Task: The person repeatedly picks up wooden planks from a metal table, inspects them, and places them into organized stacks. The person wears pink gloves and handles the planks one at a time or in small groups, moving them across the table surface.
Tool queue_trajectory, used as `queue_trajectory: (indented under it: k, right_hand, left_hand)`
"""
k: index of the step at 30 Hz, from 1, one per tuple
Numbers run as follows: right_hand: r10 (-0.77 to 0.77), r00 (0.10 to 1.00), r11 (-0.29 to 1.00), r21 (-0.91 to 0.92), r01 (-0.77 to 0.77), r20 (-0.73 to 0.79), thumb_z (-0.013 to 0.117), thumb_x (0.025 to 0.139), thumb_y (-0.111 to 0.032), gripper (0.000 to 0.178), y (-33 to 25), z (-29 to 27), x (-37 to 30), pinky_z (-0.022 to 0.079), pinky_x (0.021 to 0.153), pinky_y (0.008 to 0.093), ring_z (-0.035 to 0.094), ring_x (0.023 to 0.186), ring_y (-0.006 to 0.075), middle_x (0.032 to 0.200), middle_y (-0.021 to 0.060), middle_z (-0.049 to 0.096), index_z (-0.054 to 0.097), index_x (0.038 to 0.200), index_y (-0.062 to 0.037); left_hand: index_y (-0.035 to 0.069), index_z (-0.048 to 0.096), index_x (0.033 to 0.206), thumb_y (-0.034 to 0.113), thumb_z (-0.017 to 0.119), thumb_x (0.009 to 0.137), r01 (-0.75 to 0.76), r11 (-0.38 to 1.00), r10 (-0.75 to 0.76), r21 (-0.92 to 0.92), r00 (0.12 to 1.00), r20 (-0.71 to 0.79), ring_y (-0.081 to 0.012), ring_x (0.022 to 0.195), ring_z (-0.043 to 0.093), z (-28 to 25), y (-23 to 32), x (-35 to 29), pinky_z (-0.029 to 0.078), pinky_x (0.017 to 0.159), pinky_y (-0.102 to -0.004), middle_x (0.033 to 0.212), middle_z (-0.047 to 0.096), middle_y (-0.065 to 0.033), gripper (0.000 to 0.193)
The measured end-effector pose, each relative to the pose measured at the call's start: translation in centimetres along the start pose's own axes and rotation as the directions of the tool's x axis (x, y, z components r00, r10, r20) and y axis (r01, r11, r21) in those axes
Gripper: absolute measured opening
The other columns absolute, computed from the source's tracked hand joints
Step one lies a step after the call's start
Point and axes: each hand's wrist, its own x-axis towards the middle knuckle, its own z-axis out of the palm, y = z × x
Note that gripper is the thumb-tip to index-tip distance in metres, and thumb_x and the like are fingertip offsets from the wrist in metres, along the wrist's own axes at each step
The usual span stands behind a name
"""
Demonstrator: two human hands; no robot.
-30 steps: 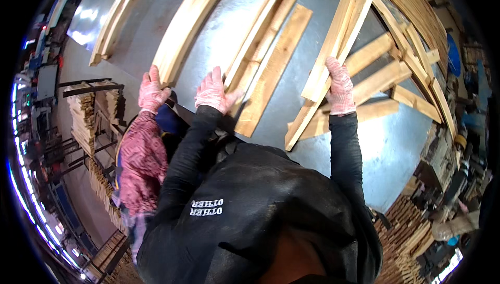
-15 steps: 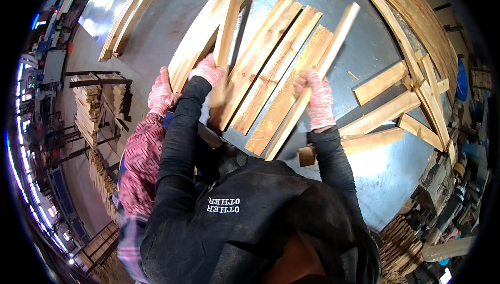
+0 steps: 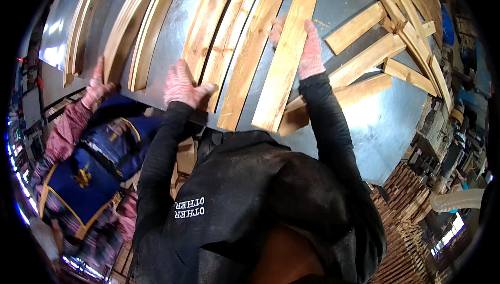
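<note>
My right hand (image 3: 311, 54), in a pink-and-white knit glove, grips a wooden board (image 3: 291, 49) around its edges, thumb on one side and fingers on the other. The board's broad face is turned up. At the near ends of a knotty board (image 3: 205, 28) and the wooden board beside it (image 3: 234, 34), my left hand (image 3: 187, 87) rests with fingers spread and thumb out, wearing the same kind of glove. Between those two and the gripped board lies another wooden board (image 3: 253, 54). All of them lie on a shiny metal table (image 3: 219, 121).
On the left, a co-worker's gloved hand (image 3: 95, 85) touches a curved-looking stack of boards (image 3: 125, 28). More strips (image 3: 151, 39) lie alongside. Loose wood pieces (image 3: 364, 57) criss-cross at the right. Stacked slats (image 3: 401, 226) stand below the table's right side.
My left hand has let go of the strip it held upright and now lies spread on board ends. The right-hand board has turned from its edge to face up. The co-worker has moved left.
</note>
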Motion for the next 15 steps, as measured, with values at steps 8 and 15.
queue_trajectory:
  k: [8,15]
  right_hand:
    - [0.005,1.000,1.000,0.013,-0.004,-0.011,0.057,0.090,-0.052,0.065,0.0,0.2,1.7,0.058,0.079,0.0476,0.063,0.088,0.0348,0.107,0.0228,0.059,0.042,0.125,0.0006]
    - [-0.569,0.797,0.251,-0.966,-0.066,-0.202,0.070,0.085,-0.031,0.067,4.7,0.8,1.4,0.054,0.079,0.0390,0.061,0.101,0.0298,0.112,0.0206,0.061,0.041,0.134,0.0039]
  left_hand:
    - [-0.001,0.015,0.149,0.048,0.082,0.070,0.292,0.953,-0.266,-0.078,0.933,0.241,-0.0402,0.123,0.050,1.8,1.1,0.1,0.043,0.102,-0.0453,0.135,0.046,-0.0313,0.115]
    - [-0.007,0.048,0.129,0.047,0.074,0.075,0.316,0.928,-0.278,-0.195,0.939,0.202,-0.0308,0.106,0.062,7.0,3.4,1.0,0.048,0.095,-0.0379,0.117,0.062,-0.0233,0.081]
